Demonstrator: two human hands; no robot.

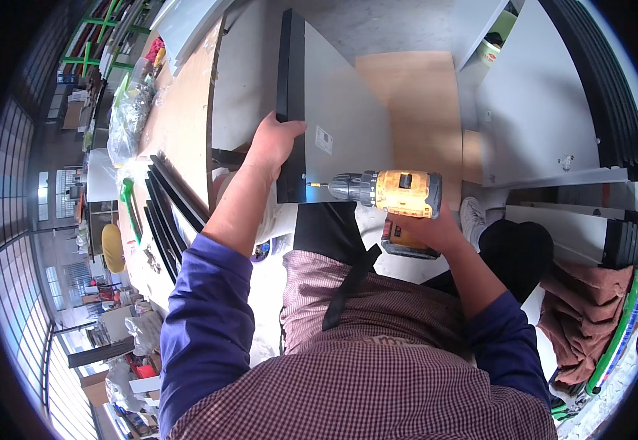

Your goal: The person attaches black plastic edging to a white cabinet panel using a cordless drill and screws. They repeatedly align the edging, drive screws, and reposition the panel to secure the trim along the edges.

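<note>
Drill (396, 192): yellow and black. Panel (341, 99) beyond drill: pale grey, black edge strip (292, 70). Board (421, 95) beyond drill: tan. Apron (363, 385) below drill: small maroon-and-pale check. Cloth (587, 315) right of drill: reddish brown.

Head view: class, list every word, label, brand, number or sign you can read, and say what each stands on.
No text can be read well enough to quote.
White label on the grey panel: print too small.
Yellow drill: any markings too small.
Green-edged strip, far right: too blurred.
</note>
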